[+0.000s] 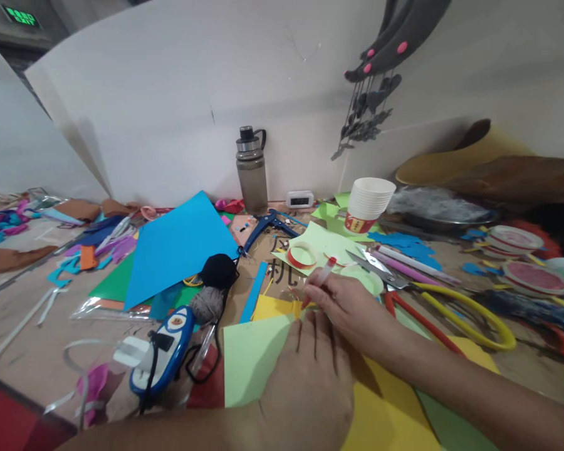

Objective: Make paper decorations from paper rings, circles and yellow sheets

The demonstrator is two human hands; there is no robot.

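My right hand (341,297) pinches a slim marker with a red end (328,270), tilted with its lower end by my left fingertips. Flat on a pale green sheet of paper (244,357), my left hand (310,376) rests with its fingers stretched forward. The two hands touch or nearly touch. Just beyond the fingertips lies a piece of yellow paper (272,307), partly under the green sheet. A larger yellow sheet (385,401) shows under my right forearm. What the marker's lower tip touches is hard to make out.
Yellow-handled scissors (470,316) lie to the right, near a roll of tape (302,255). Stacked paper cups (369,203) and a water bottle (252,172) stand at the back. Blue paper (178,250), yarn balls (219,270) and a blue-white device (164,351) lie left.
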